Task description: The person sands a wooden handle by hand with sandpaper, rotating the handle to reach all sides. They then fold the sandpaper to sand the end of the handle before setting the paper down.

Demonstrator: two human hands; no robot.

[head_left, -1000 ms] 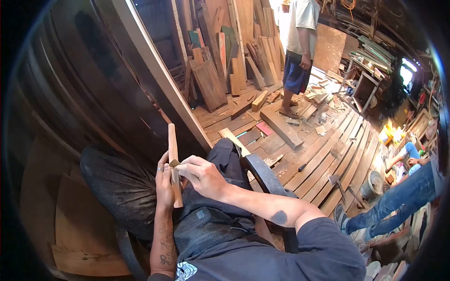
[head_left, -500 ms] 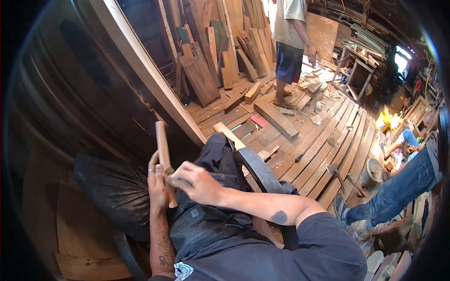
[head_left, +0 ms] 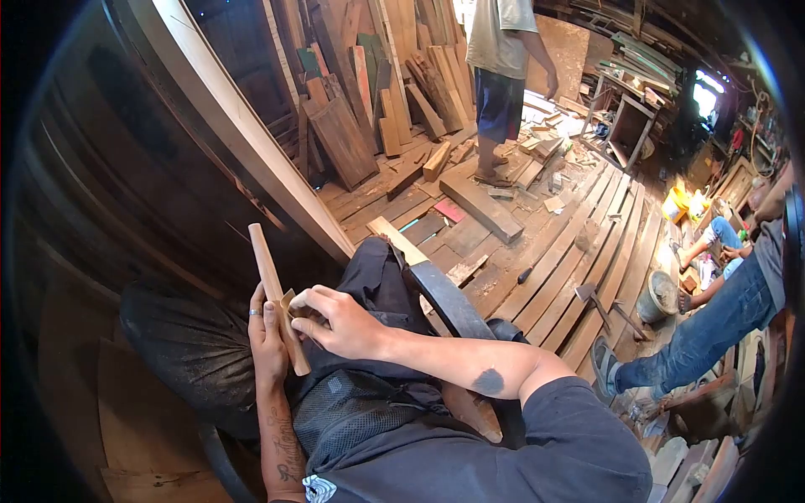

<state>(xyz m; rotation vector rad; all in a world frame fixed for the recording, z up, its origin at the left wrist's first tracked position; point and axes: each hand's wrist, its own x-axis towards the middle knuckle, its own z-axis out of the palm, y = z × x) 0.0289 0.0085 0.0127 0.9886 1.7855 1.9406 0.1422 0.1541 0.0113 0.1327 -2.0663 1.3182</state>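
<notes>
My left hand (head_left: pixel 267 345), with a ring on one finger, grips a slim wooden stick (head_left: pixel 263 260) that stands nearly upright over my lap. My right hand (head_left: pixel 340 320) presses a small folded piece of sandpaper (head_left: pixel 290 302) against the stick's side, about halfway down. Both hands sit above my dark trousers, close to my chest.
A dark curved chair arm (head_left: pixel 444 298) runs beside my right forearm. A long pale beam (head_left: pixel 243 142) leans at the left. Planks lean on the back wall (head_left: pixel 369 109). One person (head_left: pixel 503 67) stands on the plank floor; another in jeans (head_left: pixel 713 327) sits at right. A hammer (head_left: pixel 591 298) lies there.
The stick and both hands have drifted left in view and the stick now tilts more to the left. The standing person has shifted a little.
</notes>
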